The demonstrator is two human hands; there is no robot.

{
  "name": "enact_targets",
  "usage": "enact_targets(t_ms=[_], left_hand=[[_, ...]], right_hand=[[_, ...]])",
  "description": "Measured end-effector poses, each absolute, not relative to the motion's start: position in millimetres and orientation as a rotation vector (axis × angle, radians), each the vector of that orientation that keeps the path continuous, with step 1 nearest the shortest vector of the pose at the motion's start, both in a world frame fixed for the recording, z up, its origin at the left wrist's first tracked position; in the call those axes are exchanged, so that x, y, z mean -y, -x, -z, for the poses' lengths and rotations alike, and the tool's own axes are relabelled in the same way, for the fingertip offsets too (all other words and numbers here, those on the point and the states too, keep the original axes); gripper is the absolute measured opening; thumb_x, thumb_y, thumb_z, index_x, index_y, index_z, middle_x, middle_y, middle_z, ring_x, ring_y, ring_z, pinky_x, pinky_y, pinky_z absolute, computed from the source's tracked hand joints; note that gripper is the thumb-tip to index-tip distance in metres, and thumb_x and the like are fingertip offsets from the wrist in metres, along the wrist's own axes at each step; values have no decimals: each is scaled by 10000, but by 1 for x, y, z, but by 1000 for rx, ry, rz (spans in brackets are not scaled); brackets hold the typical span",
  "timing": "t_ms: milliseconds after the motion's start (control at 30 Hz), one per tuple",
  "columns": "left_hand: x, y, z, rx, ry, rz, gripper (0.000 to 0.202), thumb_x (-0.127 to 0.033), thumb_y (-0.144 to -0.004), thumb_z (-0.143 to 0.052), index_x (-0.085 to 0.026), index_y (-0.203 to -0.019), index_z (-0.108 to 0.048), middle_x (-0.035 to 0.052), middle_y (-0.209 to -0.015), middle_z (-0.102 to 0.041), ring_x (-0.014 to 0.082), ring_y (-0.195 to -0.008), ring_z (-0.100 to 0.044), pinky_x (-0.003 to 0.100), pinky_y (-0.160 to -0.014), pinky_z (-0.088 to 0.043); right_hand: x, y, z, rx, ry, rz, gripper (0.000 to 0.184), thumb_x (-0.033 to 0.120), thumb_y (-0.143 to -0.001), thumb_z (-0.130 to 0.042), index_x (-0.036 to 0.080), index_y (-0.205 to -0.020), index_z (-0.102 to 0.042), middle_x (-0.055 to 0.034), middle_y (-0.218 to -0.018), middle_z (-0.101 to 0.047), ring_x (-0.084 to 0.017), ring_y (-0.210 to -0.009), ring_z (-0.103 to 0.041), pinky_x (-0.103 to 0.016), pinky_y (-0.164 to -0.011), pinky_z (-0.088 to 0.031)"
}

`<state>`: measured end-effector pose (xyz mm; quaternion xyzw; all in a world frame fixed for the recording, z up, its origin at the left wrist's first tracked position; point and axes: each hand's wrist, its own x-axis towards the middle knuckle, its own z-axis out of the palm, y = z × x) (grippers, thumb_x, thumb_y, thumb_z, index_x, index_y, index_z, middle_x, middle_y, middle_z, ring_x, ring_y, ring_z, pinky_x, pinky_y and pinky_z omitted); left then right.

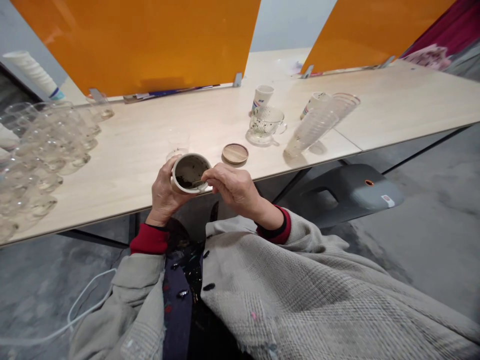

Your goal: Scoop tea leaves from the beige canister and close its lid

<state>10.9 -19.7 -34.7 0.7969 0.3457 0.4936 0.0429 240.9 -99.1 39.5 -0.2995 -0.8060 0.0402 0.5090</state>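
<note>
My left hand (167, 192) is wrapped round a pale canister (192, 159), tilted so that its mouth faces me. Dark bits like loose tea leaves lie low inside it. At the canister's near right rim, my right hand (232, 187) is closed in a pinch. A thin light-brown stick (197, 182) reaches from those fingers into the canister; its far end is hard to make out. On the table just beyond sits a round wooden lid (235, 153). Behind the canister stands a small clear cup (178, 141).
Many clear cups (48, 145) crowd the table's left end, near stacked paper cups (33, 72). To the right are a ribbed glass cup (266, 122) with leaf bits, paper cups (262, 95), and a leaning clear cup stack (322, 120). A dark stool (348, 192) stands below.
</note>
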Motion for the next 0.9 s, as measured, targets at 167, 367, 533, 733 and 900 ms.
enact_targets(t_ms=[167, 367, 533, 733, 900], left_hand=[[21, -12, 33, -1134, -2440, -1467, 1120, -652, -681, -1017, -317, -1583, -444, 127, -1537, -691, 366, -1416, -709, 532, -1186, -628], [21, -12, 30, -1152, -2442, -1453, 1095, -658, -679, -1015, -306, -1561, -470, 129, -1525, -695, 369, -1432, -697, 539, -1208, -614], [23, -13, 30, -1085, -2438, -1502, 1074, -616, -718, -1004, -300, -1584, -452, 138, -1545, -689, 358, -1418, -710, 516, -1185, -625], [25, -14, 29, -1270, -2316, -1463, 1088, -542, -665, -1030, -281, -1564, -475, 119, -1511, -716, 338, -1320, -767, 452, -1086, -665], [25, -14, 29, -1378, -2175, -1427, 1034, -511, -661, -1029, -300, -1529, -508, 77, -1376, -787, 282, -1104, -832, 398, -915, -700]], right_hand=[[99, -241, -39, 1948, 786, -106, 244, 224, -1174, -467, 185, -1107, -699, -42, -957, -720, -112, -762, -651, -239, -718, -533], [100, -237, -37, 1936, 781, -180, 256, 272, -1175, -482, 192, -1081, -707, -37, -936, -733, -103, -708, -647, -244, -730, -556], [103, -241, -42, 1694, 813, -387, 248, 347, -1160, -554, 203, -1042, -718, 13, -822, -691, -77, -572, -636, -229, -624, -539], [95, -245, -43, 1256, 887, -729, 420, 627, -1022, -744, 209, -985, -719, 40, -769, -675, -74, -551, -647, -204, -551, -559], [80, -246, -33, 1052, 846, -848, 448, 640, -938, -828, 208, -972, -713, 48, -765, -680, -76, -566, -657, -209, -572, -607]])
